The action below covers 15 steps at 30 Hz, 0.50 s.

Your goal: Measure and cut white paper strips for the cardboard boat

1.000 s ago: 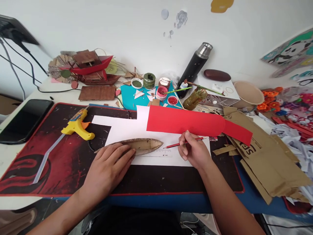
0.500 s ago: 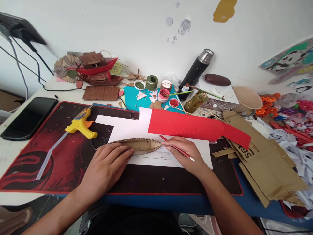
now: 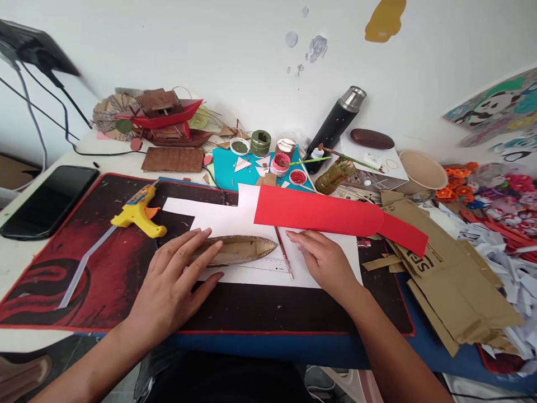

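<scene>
A boat-shaped cardboard hull (image 3: pixel 243 250) lies on a sheet of white paper (image 3: pixel 218 215), with a clear ruler (image 3: pixel 272 265) partly under its near side. Over the hull's left end my left hand (image 3: pixel 178 274) is open with its fingers spread; whether the fingertips touch it I cannot tell. A red pencil (image 3: pixel 285 254) rests on the paper just past the hull's right tip. My right hand (image 3: pixel 329 260) hovers to the right of the pencil, open and holding nothing. Beyond it, a curled piece of red corrugated card (image 3: pixel 319 210) lies across the paper.
A yellow glue gun (image 3: pixel 138 212) and a black phone (image 3: pixel 50 201) are on the left. Paint jars (image 3: pixel 260 144), a black thermos (image 3: pixel 335 129) and small model boats (image 3: pixel 163 115) stand at the back. Folded cardboard (image 3: pixel 457 280) covers the mat's (image 3: pixel 251 313) right edge.
My right hand has let go of the red pencil, which now lies on the paper, and has drawn back slightly to the right. My left hand's fingers have lifted and spread.
</scene>
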### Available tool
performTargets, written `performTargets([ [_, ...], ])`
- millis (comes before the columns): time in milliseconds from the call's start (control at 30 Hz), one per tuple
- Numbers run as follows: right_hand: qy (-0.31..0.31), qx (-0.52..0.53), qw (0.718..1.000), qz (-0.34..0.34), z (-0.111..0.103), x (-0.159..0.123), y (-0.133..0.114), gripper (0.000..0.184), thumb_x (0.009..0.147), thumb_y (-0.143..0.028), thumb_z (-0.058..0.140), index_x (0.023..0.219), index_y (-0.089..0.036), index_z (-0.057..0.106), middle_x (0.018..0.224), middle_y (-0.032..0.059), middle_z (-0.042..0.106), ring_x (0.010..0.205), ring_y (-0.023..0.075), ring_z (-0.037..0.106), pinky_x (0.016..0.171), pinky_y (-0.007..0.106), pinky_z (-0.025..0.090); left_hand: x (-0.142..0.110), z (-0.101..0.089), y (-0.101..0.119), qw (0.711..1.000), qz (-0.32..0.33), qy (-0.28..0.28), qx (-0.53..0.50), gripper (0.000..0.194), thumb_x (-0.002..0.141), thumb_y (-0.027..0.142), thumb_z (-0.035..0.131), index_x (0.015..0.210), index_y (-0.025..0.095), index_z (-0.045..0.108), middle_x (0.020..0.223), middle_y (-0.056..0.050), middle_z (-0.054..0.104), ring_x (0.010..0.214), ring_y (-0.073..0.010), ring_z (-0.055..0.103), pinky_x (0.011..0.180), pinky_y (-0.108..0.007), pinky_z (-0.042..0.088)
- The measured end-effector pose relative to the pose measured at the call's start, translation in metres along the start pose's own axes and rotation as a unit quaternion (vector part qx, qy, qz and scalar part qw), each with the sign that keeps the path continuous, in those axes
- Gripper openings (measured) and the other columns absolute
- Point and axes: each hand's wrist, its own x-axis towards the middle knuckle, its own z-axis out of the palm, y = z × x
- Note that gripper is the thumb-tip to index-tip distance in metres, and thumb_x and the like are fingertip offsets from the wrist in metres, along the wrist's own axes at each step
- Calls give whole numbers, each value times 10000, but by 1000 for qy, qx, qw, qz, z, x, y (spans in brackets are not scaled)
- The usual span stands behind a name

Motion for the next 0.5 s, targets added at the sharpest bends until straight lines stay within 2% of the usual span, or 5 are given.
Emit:
performTargets([
  [100,2,76,993,89,0,-4,-8,276,1102,-290,588,1259,-255,812,1116,97,855,1017,297,807,894,419,634,1,0,-7,999,-32,-41,-12,781,1038,352,697,1715,239,324,1585,-209,598,1423,-408,589,1128,-581,512],
  [200,-27,162,968,191,-2,-5,-16,237,1073,-400,643,1128,-240,809,810,49,819,715,238,763,677,348,589,-1,1,-16,997,-57,-56,9,785,1054,434,650,1732,258,295,1523,-187,655,1360,-408,628,1102,-573,500],
  [267,-56,227,941,246,-3,-6,-20,270,1051,-466,662,1097,-227,778,721,20,772,552,188,671,551,305,514,-3,2,-21,996,-67,-54,23,739,1065,464,611,1718,262,331,1462,-175,692,1298,-400,660,1064,-551,507],
  [367,-91,320,899,286,-1,-7,-26,347,1030,-537,669,1122,-207,727,733,6,762,446,135,586,499,278,463,-6,4,-24,995,-79,-61,20,687,1072,481,580,1682,226,394,1393,-179,705,1201,-383,684,1036,-531,517],
  [500,-115,383,867,298,10,-8,-33,401,998,-551,706,1181,-195,686,789,5,752,457,126,607,477,263,420,-8,6,-25,994,-83,-68,-19,652,1062,433,622,1647,212,435,1305,-155,706,1159,-342,674,1065,-498,527],
])
